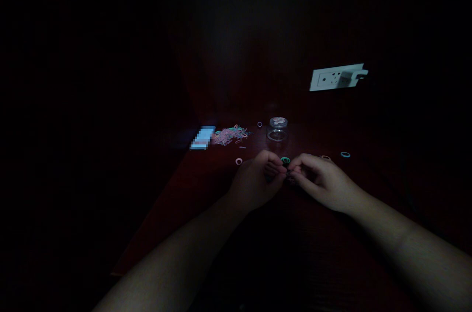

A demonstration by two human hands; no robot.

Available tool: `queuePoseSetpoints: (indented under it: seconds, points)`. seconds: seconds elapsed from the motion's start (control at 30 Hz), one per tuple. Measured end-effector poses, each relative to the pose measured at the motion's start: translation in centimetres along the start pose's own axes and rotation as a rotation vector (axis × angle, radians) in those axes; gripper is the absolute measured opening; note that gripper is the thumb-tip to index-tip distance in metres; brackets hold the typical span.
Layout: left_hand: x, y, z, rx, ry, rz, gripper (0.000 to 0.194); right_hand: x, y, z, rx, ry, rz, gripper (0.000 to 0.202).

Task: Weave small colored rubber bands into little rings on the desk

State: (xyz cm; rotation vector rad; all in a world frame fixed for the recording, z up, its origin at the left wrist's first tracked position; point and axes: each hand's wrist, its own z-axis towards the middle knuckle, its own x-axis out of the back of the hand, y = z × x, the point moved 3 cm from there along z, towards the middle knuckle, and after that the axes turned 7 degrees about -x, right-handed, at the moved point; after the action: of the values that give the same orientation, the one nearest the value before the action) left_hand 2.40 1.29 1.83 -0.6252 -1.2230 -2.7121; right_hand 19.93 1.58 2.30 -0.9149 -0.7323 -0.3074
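My left hand [260, 179] and my right hand [319, 180] meet over the dark red table [206, 179], their fingertips almost touching. Each hand is closed in a pinch; what lies between the fingers is too small and dark to name. Just beyond the fingertips is a green ring-shaped band [285, 159]. A pink band [239, 161] lies to the left of my left hand. Behind my right hand an orange-tinted band [326, 157] shows in part, and a blue band [345, 154] lies farther right.
A clear round jar [277, 134] with a patterned lid stands behind the hands. A heap of small pastel bands [231, 135] lies at the back left, beside a lit, blurred screen [202, 137]. A purple band [259, 124] is near the jar. A white socket panel [334, 78] holds a plug.
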Motion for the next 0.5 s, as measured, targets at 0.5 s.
queuePoseSetpoints:
  seconds: [0.5]
  points:
    - [0.21, -0.45, 0.04, -0.067, 0.007, 0.024, 0.023, 0.03, -0.22, 0.04, 0.043, 0.027, -0.002, 0.005]
